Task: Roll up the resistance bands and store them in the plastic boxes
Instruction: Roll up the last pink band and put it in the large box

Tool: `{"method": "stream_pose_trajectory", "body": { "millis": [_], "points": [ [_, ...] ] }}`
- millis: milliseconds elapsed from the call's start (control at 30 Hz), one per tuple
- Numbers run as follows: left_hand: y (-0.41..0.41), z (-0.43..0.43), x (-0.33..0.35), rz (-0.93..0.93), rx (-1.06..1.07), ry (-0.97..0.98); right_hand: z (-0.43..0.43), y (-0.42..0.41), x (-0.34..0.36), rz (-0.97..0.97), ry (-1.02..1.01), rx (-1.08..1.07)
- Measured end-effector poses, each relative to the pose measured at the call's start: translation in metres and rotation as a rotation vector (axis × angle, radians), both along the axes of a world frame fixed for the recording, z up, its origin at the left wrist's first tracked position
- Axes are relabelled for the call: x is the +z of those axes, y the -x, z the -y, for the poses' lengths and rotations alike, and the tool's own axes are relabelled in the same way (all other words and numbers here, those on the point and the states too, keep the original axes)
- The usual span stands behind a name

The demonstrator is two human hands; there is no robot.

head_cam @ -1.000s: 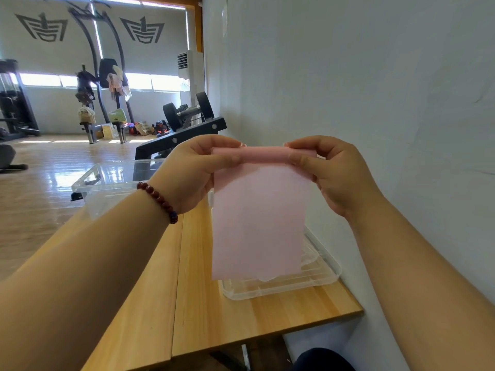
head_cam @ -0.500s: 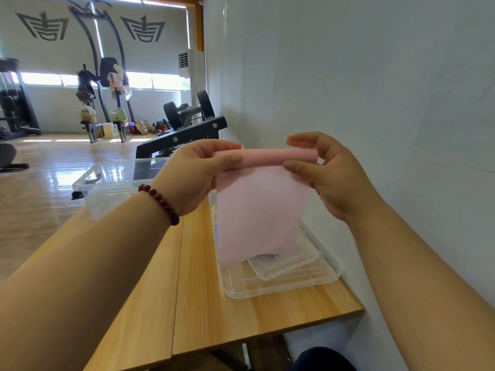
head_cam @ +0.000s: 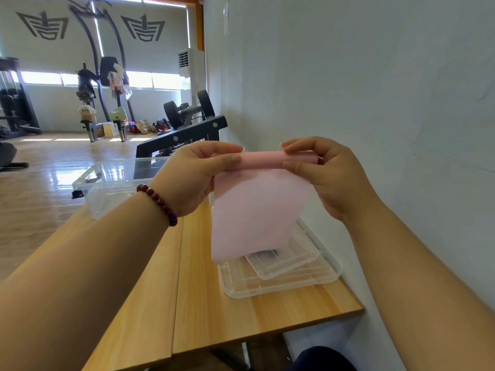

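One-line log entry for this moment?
band: top rolled, rest hanging | left hand: pinches roll | right hand: pinches roll | box: on table, behind left hand

Both forearms raised and extended forward, left hand (head_cam: 195, 178) and right hand (head_cam: 330, 180) level and near each other, fingers curled, thumb on near side, forefinger on top, each hand pinching one end of the pink band (head_cam: 263, 159) roll

Matt pink rubbery band (head_cam: 257, 210), clear glossy plastic boxes (head_cam: 281, 279), smooth light wood table (head_cam: 241, 317).
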State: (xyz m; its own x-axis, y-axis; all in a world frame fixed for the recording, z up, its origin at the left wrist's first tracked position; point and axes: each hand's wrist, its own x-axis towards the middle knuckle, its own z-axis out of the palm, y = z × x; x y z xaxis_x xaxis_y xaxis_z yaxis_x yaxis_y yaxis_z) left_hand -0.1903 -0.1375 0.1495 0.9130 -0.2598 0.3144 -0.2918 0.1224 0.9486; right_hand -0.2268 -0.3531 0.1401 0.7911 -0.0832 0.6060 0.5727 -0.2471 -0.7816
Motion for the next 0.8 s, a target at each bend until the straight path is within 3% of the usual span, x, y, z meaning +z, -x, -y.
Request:
{"method": "stream_pose_trajectory", "body": {
  "millis": [200,533,800],
  "points": [
    [0.0000,-0.0018,-0.0012,0.019,0.011,0.012,0.0008,0.0010,-0.0011,-0.110,-0.029,0.027],
    [0.0077,0.0023,-0.0012,-0.032,-0.093,0.020,-0.0023,0.0012,0.0007,-0.025,-0.034,0.022],
    [0.0071,0.0008,-0.0017,0.033,-0.031,-0.032,-0.0025,0.0040,-0.0013,-0.141,-0.065,0.064]
  ]
}}
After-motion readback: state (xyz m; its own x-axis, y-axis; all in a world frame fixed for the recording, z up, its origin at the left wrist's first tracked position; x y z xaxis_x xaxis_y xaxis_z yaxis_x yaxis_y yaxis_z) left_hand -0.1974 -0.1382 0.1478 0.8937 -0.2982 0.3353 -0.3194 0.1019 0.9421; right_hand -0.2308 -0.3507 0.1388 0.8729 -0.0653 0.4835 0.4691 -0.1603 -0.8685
